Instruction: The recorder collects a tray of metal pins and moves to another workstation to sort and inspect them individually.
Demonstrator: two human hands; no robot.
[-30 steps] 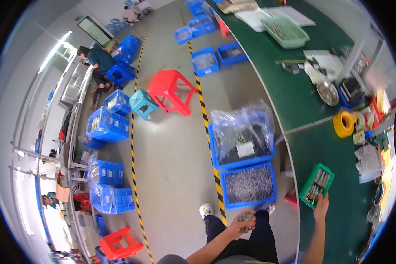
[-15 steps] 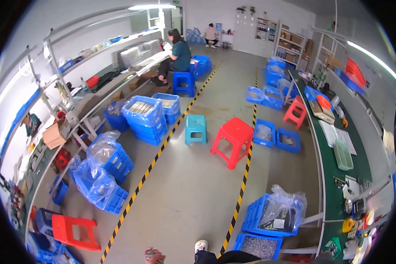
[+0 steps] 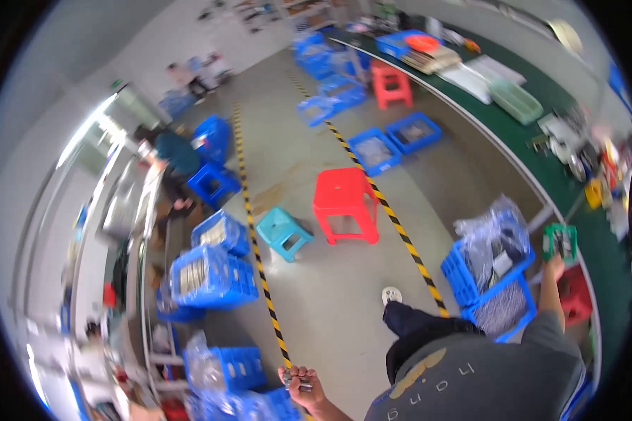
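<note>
The left hand [image 3: 307,384] is gripping small metal parts [image 3: 296,379]. The right hand [image 3: 556,265] is closing its grip on a green tray [image 3: 560,241] at the table [image 3: 604,330]. Judging by this, the parts are being carried; setting them down comes next.

- Bright, even indoor light, without hard shadows on the grey floor [image 3: 316,302].
- Strong white glare at the left, along a shelf [image 3: 95,140], washed out there.
- Soft shadow only under the red stool [image 3: 344,203].
- Motion blur over the whole frame, strongest at the top and on the green bench [image 3: 541,105].
- Heavy fisheye bending: striped floor line [image 3: 393,224] curved, black corners around the round picture.
- Left hand [image 3: 303,384] at the bottom fairly sharp.
</note>
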